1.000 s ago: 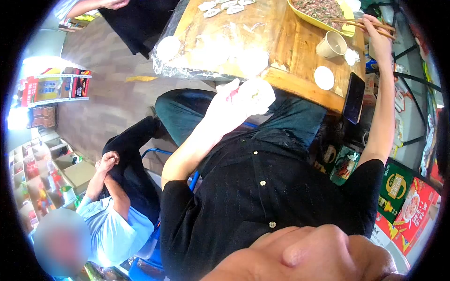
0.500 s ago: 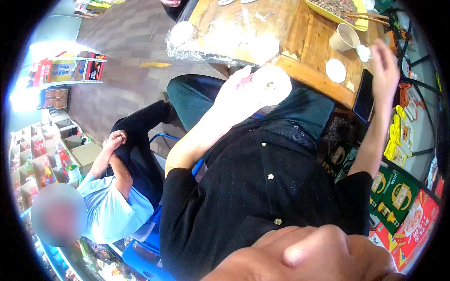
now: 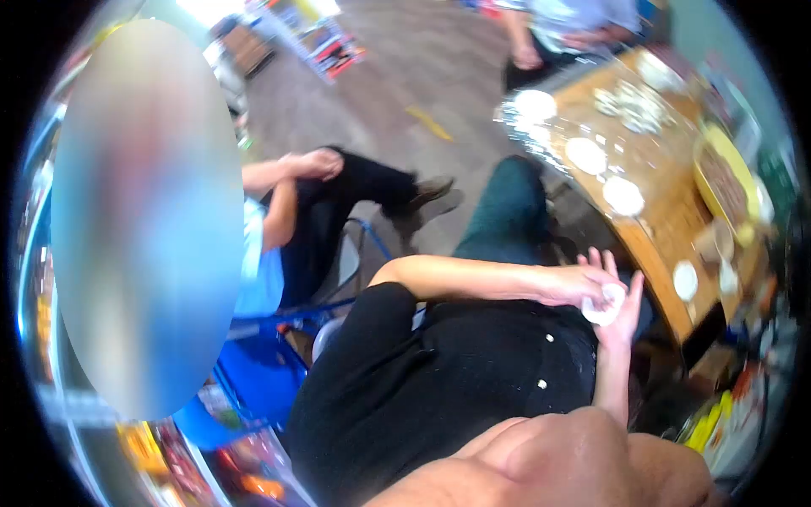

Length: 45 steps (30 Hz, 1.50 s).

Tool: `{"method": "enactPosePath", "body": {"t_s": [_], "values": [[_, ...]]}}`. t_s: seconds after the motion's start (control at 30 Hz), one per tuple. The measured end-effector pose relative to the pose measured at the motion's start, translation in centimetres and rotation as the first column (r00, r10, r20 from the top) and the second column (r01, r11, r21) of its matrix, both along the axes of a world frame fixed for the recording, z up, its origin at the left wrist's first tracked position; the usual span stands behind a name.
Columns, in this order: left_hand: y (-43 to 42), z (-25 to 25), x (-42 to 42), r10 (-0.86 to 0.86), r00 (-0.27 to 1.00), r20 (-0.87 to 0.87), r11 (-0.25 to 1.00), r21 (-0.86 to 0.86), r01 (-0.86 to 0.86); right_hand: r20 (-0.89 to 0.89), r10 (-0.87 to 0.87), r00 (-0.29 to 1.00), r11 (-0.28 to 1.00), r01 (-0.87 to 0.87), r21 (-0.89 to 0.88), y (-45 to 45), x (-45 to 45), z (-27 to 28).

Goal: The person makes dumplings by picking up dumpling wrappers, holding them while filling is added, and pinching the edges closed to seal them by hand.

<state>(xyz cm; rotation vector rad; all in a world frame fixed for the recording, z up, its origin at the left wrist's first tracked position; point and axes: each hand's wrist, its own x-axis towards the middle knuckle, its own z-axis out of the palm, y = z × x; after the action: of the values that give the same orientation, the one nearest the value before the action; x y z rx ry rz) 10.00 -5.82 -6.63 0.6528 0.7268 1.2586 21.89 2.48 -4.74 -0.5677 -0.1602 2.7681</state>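
In front of my lap, my left hand (image 3: 562, 285) holds a round white dumpling wrapper (image 3: 601, 311). Its fingers curl over the wrapper's upper part. From the right, my right hand (image 3: 623, 323) meets it and grips the same wrapper, some fingers stretched upward. Blur and overlapping fingers hide the exact grip and whether filling is inside. Beyond the hands is the wooden table (image 3: 663, 245), with flat wrappers (image 3: 623, 196) along its near left side and another wrapper (image 3: 685, 280) farther right. A yellow dish (image 3: 747, 196) contains minced filling (image 3: 723, 176).
A paper cup (image 3: 715, 242) stands beside the yellow dish. White dumplings (image 3: 635, 107) cluster on plastic film at the far end. A dark phone (image 3: 704, 336) lies at the table's near edge. One seated person (image 3: 262, 245) is at my left, another (image 3: 574, 25) beyond the table.
My right hand has come from the table's right side to the wrapper in my left hand. The view has swung left, bringing the far dumplings and another seated person into sight.
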Motion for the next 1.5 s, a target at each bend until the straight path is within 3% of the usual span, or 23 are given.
{"method": "enactPosePath", "body": {"t_s": [0.07,0.13,0.2,0.27,0.3,0.4,0.53,0.6,0.63,0.77,0.83,0.93,0.97,1.0,1.07,1.13,1.2,1.27,1.33,1.43,1.47,1.5], "values": [[-0.6,1.1,0.3,0.019,0.987,-0.161,1.000,-0.005,-0.020,0.002,0.042,0.999,0.999,-0.042,-0.013,-0.7,0.0,0.7],[-2.1,1.8,-0.3,0.137,0.832,-0.538,0.986,0.155,-0.062,-0.014,0.093,0.996,0.994,-0.093,-0.055,-1.8,-0.4,1.3],[-3.5,3.1,-1.1,0.139,0.778,-0.613,0.986,0.155,-0.054,-0.063,0.175,0.983,0.983,-0.178,-0.043,-2.1,-0.3,1.0],[-3.6,3.3,-1.4,0.170,0.720,-0.673,0.974,0.225,-0.020,-0.224,0.347,0.911,0.938,-0.336,0.083,-1.6,0.2,-0.2],[-3.9,4.1,-1.6,0.192,0.649,-0.736,0.971,0.238,-0.018,-0.193,0.341,0.920,0.940,-0.332,0.076,-1.7,0.2,0.2],[-4.5,4.8,-1.7,0.240,0.624,-0.744,0.955,0.295,-0.017,-0.122,0.237,0.964,0.971,-0.240,-0.013,-1.9,0.3,0.9],[-4.7,5.5,-1.8,0.233,0.659,-0.715,0.952,0.306,-0.005,-0.116,0.176,0.978,0.984,-0.175,0.016,-2.3,-0.2,1.6],[-3.8,4.4,-1.8,0.344,0.594,-0.727,0.917,0.396,-0.046,-0.201,0.184,0.962,0.982,-0.186,0.009,-1.8,-0.1,1.5],[-3.5,4.3,-2.0,0.348,0.596,-0.724,0.910,0.413,-0.030,-0.122,0.136,0.983,0.990,-0.132,0.039,-2.1,-0.2,2.2],[-2.1,5.1,-2.0,0.126,0.755,-0.644,0.970,0.241,0.044,-0.148,0.136,0.980,0.990,-0.130,0.050,-0.7,0.0,1.6],[-1.0,3.3,-2.3,0.037,0.922,-0.385,0.962,0.265,0.072,-0.174,0.114,0.978,0.992,-0.120,-0.026,-0.1,0.1,1.3],[0.7,2.5,-3.4,-0.089,0.944,-0.318,0.956,0.237,0.170,-0.122,0.058,0.991,0.997,-0.064,-0.045,0.9,0.9,-0.4],[1.2,2.3,-3.6,-0.126,0.962,-0.241,0.972,0.165,0.169,-0.211,0.082,0.974,0.995,-0.091,-0.032,1.2,1.1,-0.8],[1.4,2.8,-3.7,-0.090,0.959,-0.270,0.971,0.189,0.145,-0.134,0.065,0.989,0.998,-0.067,-0.017,1.3,1.2,-0.8],[2.2,2.9,-3.8,-0.083,0.972,-0.219,0.984,0.137,0.115,-0.387,0.105,0.916,0.991,-0.131,-0.041,2.1,1.8,-2.0],[3.1,4.0,-3.8,-0.004,0.852,-0.523,0.960,0.236,0.150,-0.110,0.040,0.993,0.998,-0.046,-0.053,2.0,2.1,-0.7],[4.3,3.8,-3.7,0.007,0.765,-0.644,0.943,0.258,0.209,-0.138,0.030,0.990,0.999,-0.032,-0.013,2.6,3.1,-1.9],[5.3,3.7,-3.5,-0.034,0.764,-0.644,0.958,0.198,0.210,-0.112,0.024,0.993,0.998,-0.017,0.057,2.9,3.9,-2.0],[6.3,4.9,-3.0,-0.001,0.900,-0.437,0.995,0.088,0.044,-0.109,0.014,0.994,0.998,-0.007,0.061,3.7,4.0,-0.6],[8.1,4.1,-4.7,0.221,0.792,-0.570,0.942,0.334,-0.023,-0.107,-0.074,0.991,0.996,0.079,0.038,4.4,4.0,2.2],[8.3,3.9,-4.4,0.231,0.828,-0.511,0.953,0.292,-0.086,-0.120,-0.095,0.988,0.991,0.105,0.081,4.7,4.4,2.6],[8.3,3.6,-4.8,0.219,0.762,-0.610,0.961,0.271,-0.059,-0.133,-0.118,0.984,0.983,0.136,0.127,4.8,4.5,2.7]]}}
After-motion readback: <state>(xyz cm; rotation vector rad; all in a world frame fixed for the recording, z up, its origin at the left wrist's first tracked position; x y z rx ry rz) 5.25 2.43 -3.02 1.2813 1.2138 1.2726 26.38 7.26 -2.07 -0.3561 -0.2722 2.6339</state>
